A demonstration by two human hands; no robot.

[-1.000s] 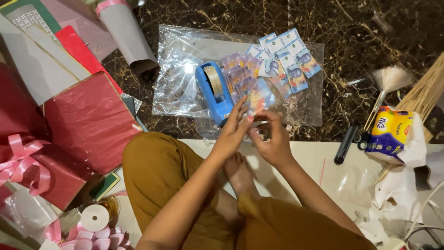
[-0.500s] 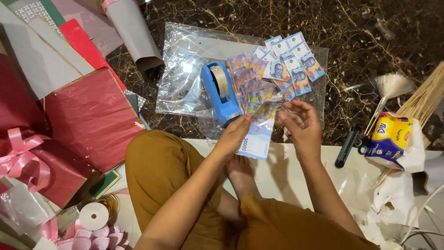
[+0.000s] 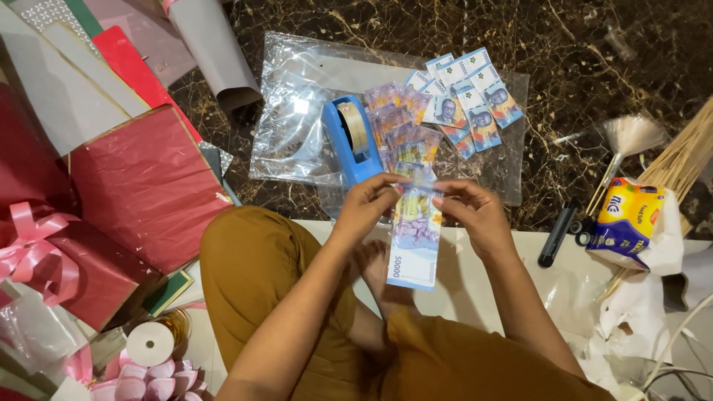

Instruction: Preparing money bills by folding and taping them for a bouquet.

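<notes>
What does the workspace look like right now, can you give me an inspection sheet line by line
Surface: dark marbled stone floor with a white sheet nearer the person.
Job's things: purple paper banknote hanging lengthwise, pinched at its top; blue tape dispenser; fanned banknotes on clear plastic film.
Clutter: red wrapping paper, pink ribbon bow, white tape roll, bamboo sticks, black marker.
Grippers: left hand and right hand both grip the banknote.
Cables: white cord, lower right.
Surroundings: nothing seen.

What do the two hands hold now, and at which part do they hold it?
Both hands hold one purple banknote by its top edge: the left hand pinches the upper left corner, the right hand the upper right. The note hangs down freely.
</notes>
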